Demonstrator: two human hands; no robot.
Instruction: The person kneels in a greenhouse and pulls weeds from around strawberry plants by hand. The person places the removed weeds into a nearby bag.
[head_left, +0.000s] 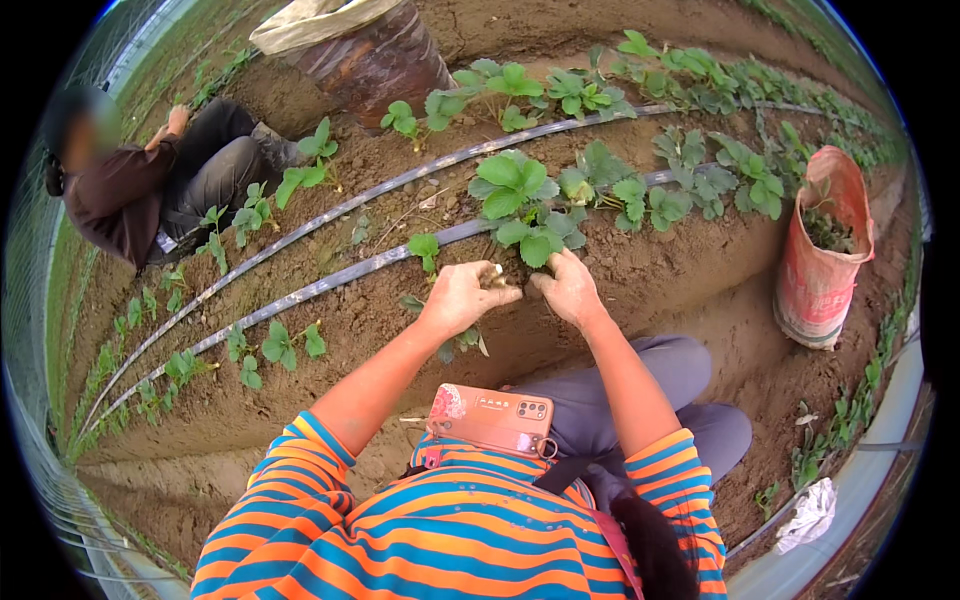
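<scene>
My left hand (466, 295) is at the base of a leafy strawberry plant (517, 187), its fingers curled beside some pale bits whose kind I cannot tell. Close by on the right, my right hand (568, 289) has its fingertips at the soil under the plant's lower leaves. What its fingers grip is hidden. Some loose-looking leaves (466, 341) lie below my left wrist. A black drip irrigation hose (390, 257) runs along the bed beside the plant. A phone in a pink case (491, 420) hangs at my front.
A red and white woven sack (821, 255) holding plant matter stands at the right. Another large sack (367, 64) stands beyond the bed. A person (135, 180) sits at the upper left. More strawberry plants (690, 75) line the bed. Crumpled white plastic (807, 516) lies lower right.
</scene>
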